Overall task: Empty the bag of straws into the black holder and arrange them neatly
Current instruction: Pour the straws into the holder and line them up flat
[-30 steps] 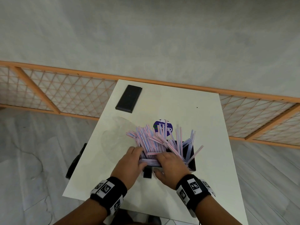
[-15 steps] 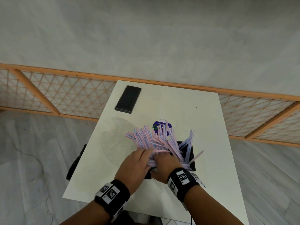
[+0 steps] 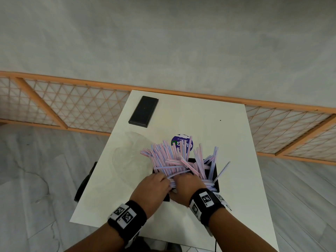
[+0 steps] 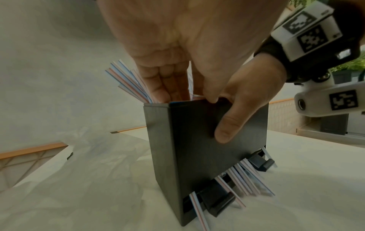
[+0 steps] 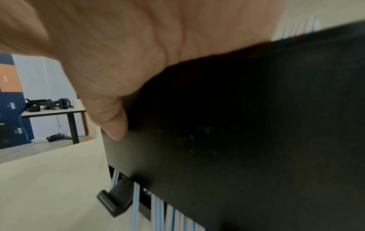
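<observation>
Head view: round sticker (image 3: 182,142), writing unreadable.

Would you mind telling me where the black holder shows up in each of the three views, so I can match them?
Head: the black holder sits lower centre, mostly hidden by straws and both hands.
Left wrist: it stands upright in the centre.
Right wrist: its front wall fills the right half.
Shared landmark: the straw ends poking out of the holder's bottom slot.

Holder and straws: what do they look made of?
Holder: looks like rigid black plastic, matte, with flat panels and sharp edges. Straws: thin white tubes with pink and blue stripes; paper or plastic, can't tell. Bag: clear crinkled plastic film.
</observation>
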`<state>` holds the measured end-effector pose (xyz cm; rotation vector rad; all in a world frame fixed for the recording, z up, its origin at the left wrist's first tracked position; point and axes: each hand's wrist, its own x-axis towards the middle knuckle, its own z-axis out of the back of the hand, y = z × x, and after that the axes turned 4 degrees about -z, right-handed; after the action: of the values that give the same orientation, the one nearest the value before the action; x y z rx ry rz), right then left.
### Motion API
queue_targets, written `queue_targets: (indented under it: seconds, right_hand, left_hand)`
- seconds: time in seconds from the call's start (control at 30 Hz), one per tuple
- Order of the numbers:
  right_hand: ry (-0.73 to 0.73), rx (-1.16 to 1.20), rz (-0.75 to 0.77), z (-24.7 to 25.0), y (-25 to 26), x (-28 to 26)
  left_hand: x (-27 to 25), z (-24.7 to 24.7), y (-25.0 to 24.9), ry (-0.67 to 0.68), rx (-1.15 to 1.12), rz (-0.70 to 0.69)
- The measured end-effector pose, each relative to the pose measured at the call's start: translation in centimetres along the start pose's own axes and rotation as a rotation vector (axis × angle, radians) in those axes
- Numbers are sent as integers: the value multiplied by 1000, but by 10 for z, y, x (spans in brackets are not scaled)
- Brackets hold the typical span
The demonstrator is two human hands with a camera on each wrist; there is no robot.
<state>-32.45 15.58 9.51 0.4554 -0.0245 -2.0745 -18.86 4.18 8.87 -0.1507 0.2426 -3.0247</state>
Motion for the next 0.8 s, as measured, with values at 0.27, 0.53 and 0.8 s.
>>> queue_targets:
  seconds: [0.27, 0.53, 0.8]
  right_hand:
    - [-112, 12, 68, 4, -9, -25]
    - [-571, 360, 14, 27, -20, -93]
    - [-523, 798, -606, 23, -82, -79]
  left_hand:
    - [2, 3, 0, -12, -75, 71]
    - [1, 18, -3, -67, -43, 60]
    - [12, 8, -16, 88, -93, -7]
